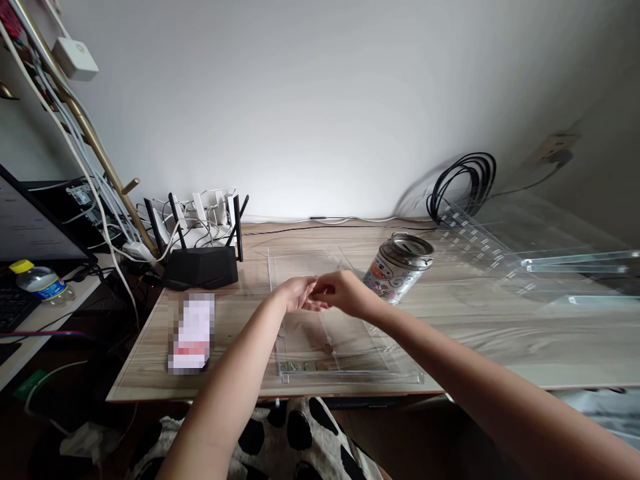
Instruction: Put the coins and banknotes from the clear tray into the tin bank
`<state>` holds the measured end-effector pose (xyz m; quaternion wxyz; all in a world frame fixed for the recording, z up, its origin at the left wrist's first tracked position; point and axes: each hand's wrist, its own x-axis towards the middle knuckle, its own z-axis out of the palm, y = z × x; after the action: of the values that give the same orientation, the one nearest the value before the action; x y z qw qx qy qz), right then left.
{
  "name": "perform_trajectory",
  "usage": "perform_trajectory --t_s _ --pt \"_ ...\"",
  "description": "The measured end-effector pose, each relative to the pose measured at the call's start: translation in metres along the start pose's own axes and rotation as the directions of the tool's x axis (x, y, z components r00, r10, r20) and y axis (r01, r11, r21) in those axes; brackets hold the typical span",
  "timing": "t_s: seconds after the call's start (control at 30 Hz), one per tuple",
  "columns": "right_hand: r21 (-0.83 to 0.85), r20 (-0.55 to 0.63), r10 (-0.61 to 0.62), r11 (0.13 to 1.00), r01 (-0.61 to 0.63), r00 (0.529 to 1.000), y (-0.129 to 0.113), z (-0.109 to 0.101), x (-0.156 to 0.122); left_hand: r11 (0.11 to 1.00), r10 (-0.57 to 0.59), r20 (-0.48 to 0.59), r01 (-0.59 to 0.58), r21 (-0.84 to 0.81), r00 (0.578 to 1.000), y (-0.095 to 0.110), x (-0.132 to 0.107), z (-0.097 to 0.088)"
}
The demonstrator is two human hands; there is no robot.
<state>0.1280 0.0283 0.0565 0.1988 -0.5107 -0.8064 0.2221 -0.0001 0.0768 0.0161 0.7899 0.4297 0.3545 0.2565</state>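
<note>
Both my hands meet above a clear acrylic tray point(350, 373) on the wooden desk. My left hand point(298, 294) is cupped palm up, fingers partly open. My right hand point(343, 292) is pinched, its fingertips reaching into the left palm; what it pinches is too small to make out. Several coins point(305, 366) lie along the tray's near edge. A patterned tin can point(399, 267) with a slotted lid leans just right of my right hand.
A black router point(201, 261) with antennas and a white power strip stand at the back left. A blurred white and red card point(193, 335) lies left of the tray. Clear acrylic racks point(530, 257) and coiled black cable point(463, 180) sit at right. A water bottle point(40, 281) lies far left.
</note>
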Motion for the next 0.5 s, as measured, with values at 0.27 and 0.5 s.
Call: perform_trajectory --t_s 0.27,0.5 --pt "-0.115 -0.231 0.039 0.991 -0.067 0.972 0.021 -0.010 0.004 0.997 0.047 0.149 -0.037 -0.074 0.988 0.001 0.000 -0.004" --pt "-0.073 -0.517 0.198 0.959 -0.273 0.833 0.032 -0.067 -0.020 0.994 0.108 0.155 -0.102 -0.047 0.982 0.000 -0.001 -0.004"
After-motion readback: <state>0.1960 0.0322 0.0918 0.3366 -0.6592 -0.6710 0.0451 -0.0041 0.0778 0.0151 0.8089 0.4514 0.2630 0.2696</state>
